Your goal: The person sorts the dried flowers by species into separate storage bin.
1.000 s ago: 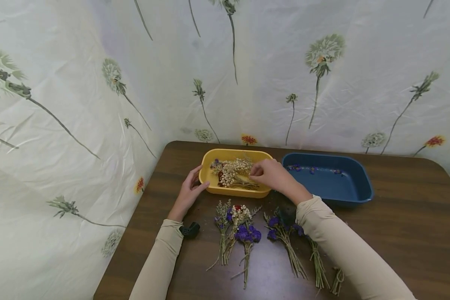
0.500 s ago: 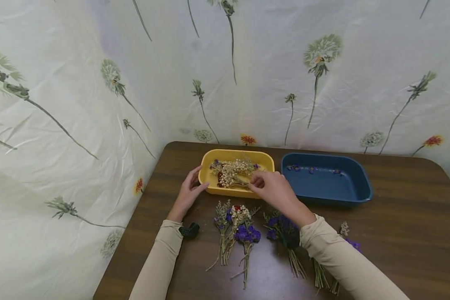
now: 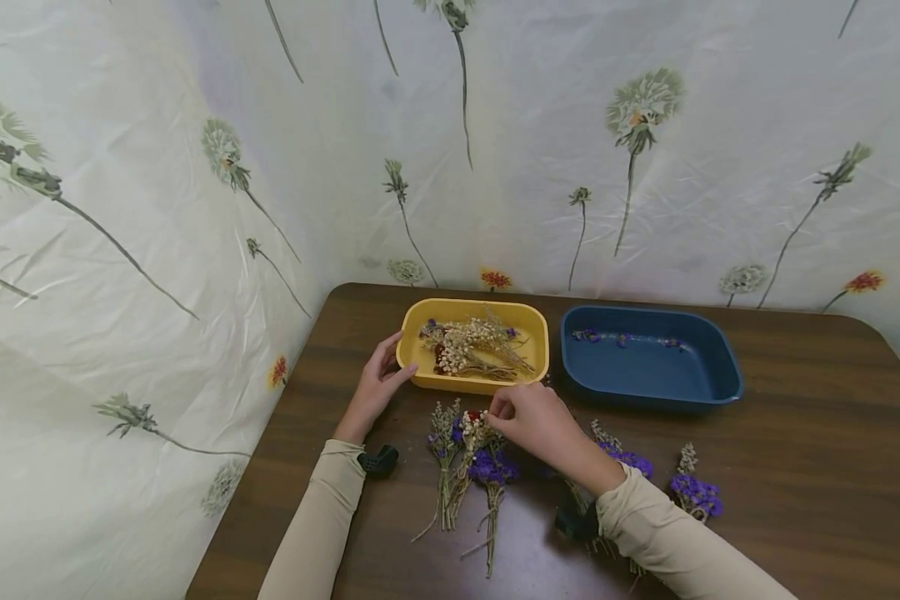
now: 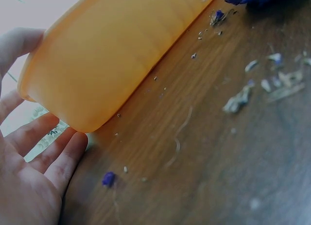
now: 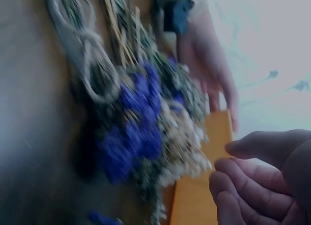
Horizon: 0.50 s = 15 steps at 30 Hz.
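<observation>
My left hand holds the left end of a yellow tub, thumb at the rim and fingers along the outside wall, as the left wrist view shows at its orange-looking wall. Inside the tub lie dried flowers, cream and dark red with a few purple. My right hand hovers in front of the tub, over the tops of the tied dried bunches. Its fingers are loosely curled, and nothing shows between thumb and fingertips in the right wrist view. Nearest it are purple blooms and small cream flowers.
Tied bunches lie in front, including a grey-green one and a purple-topped one; my right forearm partly covers others. A blue tub with purple bits stands right of the yellow one. Petal crumbs litter the wooden table.
My right hand has drawn back out of the yellow tub, toward me, leaving stems lying at the tub's right side. The left hand has stayed on the tub.
</observation>
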### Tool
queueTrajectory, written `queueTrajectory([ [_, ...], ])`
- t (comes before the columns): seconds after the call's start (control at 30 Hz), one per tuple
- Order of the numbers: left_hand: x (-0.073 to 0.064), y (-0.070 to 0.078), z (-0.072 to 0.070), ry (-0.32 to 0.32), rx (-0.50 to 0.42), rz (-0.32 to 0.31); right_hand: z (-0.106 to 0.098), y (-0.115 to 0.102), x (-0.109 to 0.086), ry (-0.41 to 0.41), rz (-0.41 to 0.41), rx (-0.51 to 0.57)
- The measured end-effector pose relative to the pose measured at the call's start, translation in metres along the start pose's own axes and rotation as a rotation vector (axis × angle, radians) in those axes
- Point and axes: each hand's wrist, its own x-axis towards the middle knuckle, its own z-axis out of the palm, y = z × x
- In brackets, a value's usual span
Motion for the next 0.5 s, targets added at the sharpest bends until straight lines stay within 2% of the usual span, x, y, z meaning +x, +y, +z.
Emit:
queueTrajectory([
  [0.27, 0.002, 0.001, 0.0, 0.001, 0.013, -0.011, 0.021, -0.013, -0.011, 0.027, -0.071, -0.083],
  [0.5, 0.015, -0.025, -0.001, 0.014, 0.013, -0.008, 0.038, -0.016, -0.015, 0.02, -0.071, -0.188],
])
